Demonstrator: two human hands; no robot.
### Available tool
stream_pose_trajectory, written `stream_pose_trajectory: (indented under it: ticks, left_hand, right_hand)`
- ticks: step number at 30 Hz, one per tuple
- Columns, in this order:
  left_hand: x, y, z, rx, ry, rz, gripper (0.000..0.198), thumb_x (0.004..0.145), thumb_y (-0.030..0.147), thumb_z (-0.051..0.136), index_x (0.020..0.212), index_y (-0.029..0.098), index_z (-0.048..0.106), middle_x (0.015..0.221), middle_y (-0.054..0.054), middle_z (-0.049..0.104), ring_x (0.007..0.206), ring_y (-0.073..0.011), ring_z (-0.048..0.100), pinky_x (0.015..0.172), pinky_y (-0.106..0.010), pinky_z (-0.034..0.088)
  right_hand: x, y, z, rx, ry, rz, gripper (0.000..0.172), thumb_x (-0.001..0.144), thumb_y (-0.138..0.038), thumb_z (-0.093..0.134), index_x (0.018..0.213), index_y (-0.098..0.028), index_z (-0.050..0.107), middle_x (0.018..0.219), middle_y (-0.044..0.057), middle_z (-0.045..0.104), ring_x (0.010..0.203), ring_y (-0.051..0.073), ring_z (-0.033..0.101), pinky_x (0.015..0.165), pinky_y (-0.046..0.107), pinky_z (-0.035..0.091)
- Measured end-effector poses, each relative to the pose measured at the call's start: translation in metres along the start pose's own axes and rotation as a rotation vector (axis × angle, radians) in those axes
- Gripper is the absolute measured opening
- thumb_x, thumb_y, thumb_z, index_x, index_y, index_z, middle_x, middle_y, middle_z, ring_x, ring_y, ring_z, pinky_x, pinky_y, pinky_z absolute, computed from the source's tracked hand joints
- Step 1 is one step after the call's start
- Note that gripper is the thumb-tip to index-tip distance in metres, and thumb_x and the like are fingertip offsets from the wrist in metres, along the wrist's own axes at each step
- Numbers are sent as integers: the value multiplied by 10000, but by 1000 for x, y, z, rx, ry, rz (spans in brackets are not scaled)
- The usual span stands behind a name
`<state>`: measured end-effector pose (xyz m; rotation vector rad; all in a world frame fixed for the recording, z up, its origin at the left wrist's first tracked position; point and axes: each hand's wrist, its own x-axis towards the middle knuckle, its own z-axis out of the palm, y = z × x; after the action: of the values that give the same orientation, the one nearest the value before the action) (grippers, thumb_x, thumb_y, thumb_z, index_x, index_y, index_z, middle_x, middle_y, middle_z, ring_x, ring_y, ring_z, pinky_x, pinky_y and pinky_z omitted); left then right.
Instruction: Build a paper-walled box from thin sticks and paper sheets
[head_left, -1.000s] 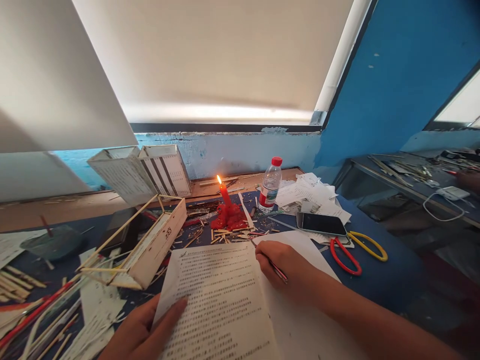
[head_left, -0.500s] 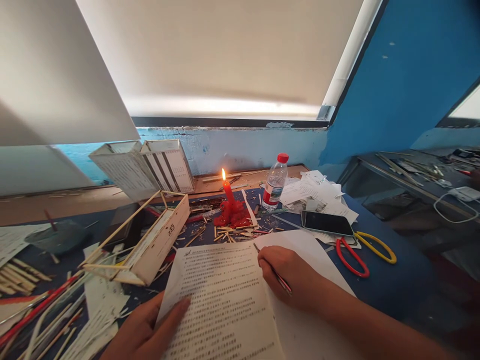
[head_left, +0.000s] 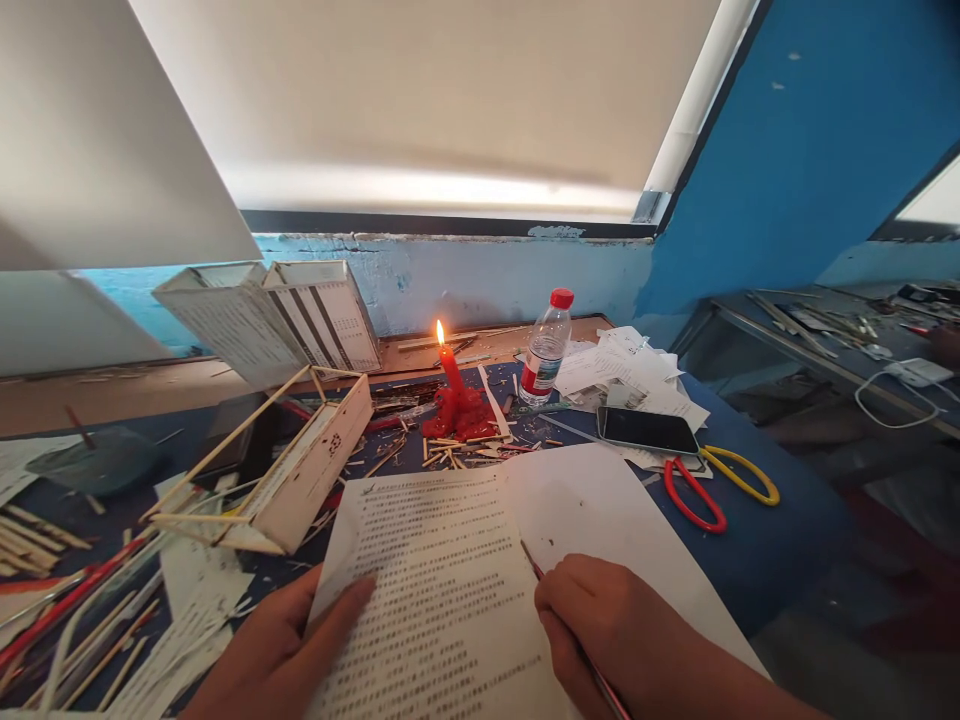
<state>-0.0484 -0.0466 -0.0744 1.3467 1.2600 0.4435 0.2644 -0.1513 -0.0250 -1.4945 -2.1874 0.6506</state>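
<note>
Before me lies a printed sheet (head_left: 435, 560) joined along a fold to a blank white page (head_left: 592, 490). My left hand (head_left: 277, 640) grips the left edge of the printed sheet, thumb on top and fingers beneath. My right hand (head_left: 607, 620) is closed around a slim pen-like tool (head_left: 534, 566) with a narrow dark tip and a reddish shaft; its exact kind is unclear. The tip touches or nearly touches the fold. Small dark specks show on the blank page above my right hand.
A lit red candle (head_left: 452, 372) stands in melted wax behind the paper. A water bottle (head_left: 546, 350), phone (head_left: 649, 430) and red-and-yellow-handled scissors (head_left: 697, 510) sit to its right. A stick-and-paper frame (head_left: 307, 480), paper boxes (head_left: 322, 315) and loose sticks (head_left: 37, 540) lie left.
My right hand has slid down along the fold toward me with the slim tool. My left hand keeps its hold on the sheet. The view has shifted slightly.
</note>
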Motion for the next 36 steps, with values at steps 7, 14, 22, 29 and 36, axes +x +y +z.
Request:
stream_pose_trajectory:
  ticks: [7, 14, 22, 29, 36]
  left_hand:
    - [1, 5, 2, -19, -10, 19, 454, 848, 655, 677, 1098, 277, 702, 1105, -38, 825, 1081, -357, 757, 836, -356, 660]
    - [-3, 10, 3, -90, -15, -28, 459, 834, 646, 705, 1100, 272, 708, 1062, -38, 840, 1055, -356, 770, 824, -366, 664]
    - [-1, 11, 3, -163, 5, -56, 446, 807, 617, 757, 1099, 283, 707, 968, -18, 855, 794, -302, 816, 866, -383, 653]
    - [1, 9, 2, -229, -3, -170, 498, 777, 631, 778, 1103, 258, 732, 895, -27, 854, 739, -318, 803, 628, -351, 674]
    - [4, -2, -4, -237, -30, -189, 475, 806, 592, 772, 1165, 282, 742, 950, -28, 856, 795, -335, 810, 676, -377, 682]
  right_hand:
    - [-29, 9, 22, -198, 100, -124, 213, 882, -78, 481, 719, -189, 560, 649, 12, 544, 553, 133, 467, 516, 296, 305]
    - [-25, -11, -22, 3, -47, 28, 124, 951, -144, 527, 886, -205, 613, 770, 4, 627, 653, 126, 582, 605, 250, 424]
    - [7, 29, -5, -18, 141, 111, 276, 1058, -243, 424, 1292, -228, 569, 1077, 84, 580, 818, 187, 617, 792, 331, 512]
    - [5, 54, 13, -102, 76, 86, 472, 968, -123, 527, 1408, -295, 532, 1003, 52, 541, 765, 176, 566, 737, 283, 474]
    - [6, 59, 14, -75, 95, 68, 434, 999, -146, 520, 1407, -288, 556, 1028, 63, 560, 792, 183, 567, 760, 294, 478]
